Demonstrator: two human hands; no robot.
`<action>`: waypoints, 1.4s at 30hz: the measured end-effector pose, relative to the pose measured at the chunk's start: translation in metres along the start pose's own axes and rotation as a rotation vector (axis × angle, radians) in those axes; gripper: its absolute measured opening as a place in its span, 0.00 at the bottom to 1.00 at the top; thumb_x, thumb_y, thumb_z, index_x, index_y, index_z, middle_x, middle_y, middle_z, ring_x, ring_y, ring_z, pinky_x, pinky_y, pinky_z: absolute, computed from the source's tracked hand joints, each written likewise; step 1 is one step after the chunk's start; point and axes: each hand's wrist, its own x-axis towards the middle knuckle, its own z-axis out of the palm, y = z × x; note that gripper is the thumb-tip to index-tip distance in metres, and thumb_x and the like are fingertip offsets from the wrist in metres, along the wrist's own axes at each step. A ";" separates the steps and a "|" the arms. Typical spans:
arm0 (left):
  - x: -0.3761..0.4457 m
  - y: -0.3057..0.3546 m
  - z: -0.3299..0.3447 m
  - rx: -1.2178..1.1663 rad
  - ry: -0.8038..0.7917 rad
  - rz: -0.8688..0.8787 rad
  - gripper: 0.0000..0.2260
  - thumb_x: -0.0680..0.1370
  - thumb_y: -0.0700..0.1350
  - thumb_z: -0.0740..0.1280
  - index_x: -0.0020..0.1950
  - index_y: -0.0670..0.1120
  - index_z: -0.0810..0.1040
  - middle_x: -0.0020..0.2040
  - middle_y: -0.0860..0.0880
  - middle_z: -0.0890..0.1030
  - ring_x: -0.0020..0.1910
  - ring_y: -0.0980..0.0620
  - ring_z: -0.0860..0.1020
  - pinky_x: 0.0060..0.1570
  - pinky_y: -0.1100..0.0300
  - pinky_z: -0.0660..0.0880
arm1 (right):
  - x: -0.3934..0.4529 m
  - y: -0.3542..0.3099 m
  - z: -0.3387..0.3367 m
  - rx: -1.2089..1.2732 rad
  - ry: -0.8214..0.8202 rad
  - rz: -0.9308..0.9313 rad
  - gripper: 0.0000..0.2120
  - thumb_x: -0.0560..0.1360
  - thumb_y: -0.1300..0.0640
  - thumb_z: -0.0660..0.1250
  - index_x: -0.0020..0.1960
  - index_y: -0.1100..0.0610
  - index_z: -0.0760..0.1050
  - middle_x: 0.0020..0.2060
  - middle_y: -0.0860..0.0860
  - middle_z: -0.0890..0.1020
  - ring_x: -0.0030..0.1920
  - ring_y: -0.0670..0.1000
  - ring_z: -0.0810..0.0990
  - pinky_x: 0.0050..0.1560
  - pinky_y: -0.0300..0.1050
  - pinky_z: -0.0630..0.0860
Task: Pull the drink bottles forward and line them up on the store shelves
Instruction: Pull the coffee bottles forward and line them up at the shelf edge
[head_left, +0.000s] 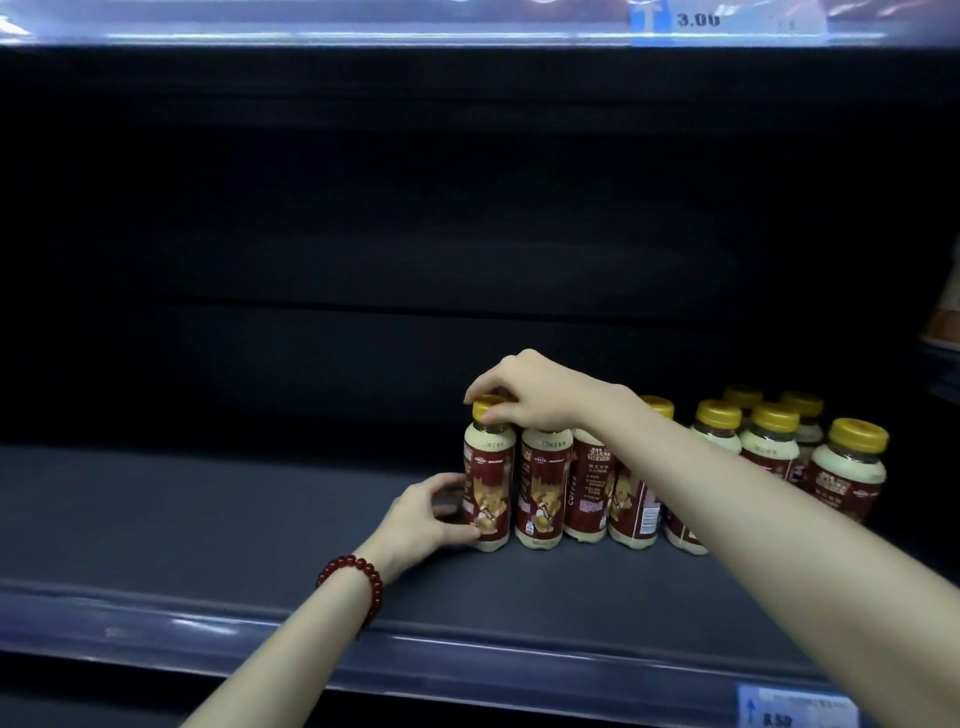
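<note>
Two hands on the leftmost bottle (488, 483) of the shelf (208, 525) row, my right hand (530, 395) pinching its yellow cap, my left hand (426, 514) curled round its base, I should slide it upright, flush with its neighbour (540, 493).

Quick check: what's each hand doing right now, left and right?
Left hand: fingers curled round the lower body of the leftmost coffee bottle.
Right hand: fingers pinching that same bottle's yellow cap.
</note>
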 end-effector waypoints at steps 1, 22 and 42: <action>0.000 0.000 0.002 -0.005 -0.009 -0.001 0.34 0.60 0.43 0.80 0.65 0.48 0.75 0.57 0.52 0.82 0.56 0.55 0.81 0.60 0.53 0.76 | -0.001 0.002 -0.001 0.012 -0.002 0.000 0.16 0.76 0.53 0.67 0.63 0.48 0.76 0.62 0.50 0.78 0.62 0.52 0.76 0.60 0.52 0.76; -0.004 0.011 0.021 0.171 0.119 0.011 0.28 0.61 0.45 0.81 0.59 0.49 0.77 0.48 0.54 0.83 0.45 0.61 0.81 0.43 0.73 0.75 | -0.008 0.008 0.000 0.143 -0.018 -0.085 0.17 0.74 0.63 0.67 0.60 0.48 0.77 0.60 0.47 0.79 0.61 0.48 0.76 0.61 0.49 0.75; -0.007 0.002 0.016 -0.004 -0.019 0.001 0.41 0.56 0.50 0.79 0.68 0.48 0.72 0.60 0.50 0.81 0.58 0.53 0.80 0.62 0.52 0.75 | -0.003 0.003 -0.015 0.046 -0.207 -0.057 0.18 0.75 0.60 0.67 0.61 0.45 0.72 0.62 0.47 0.73 0.59 0.52 0.73 0.57 0.53 0.75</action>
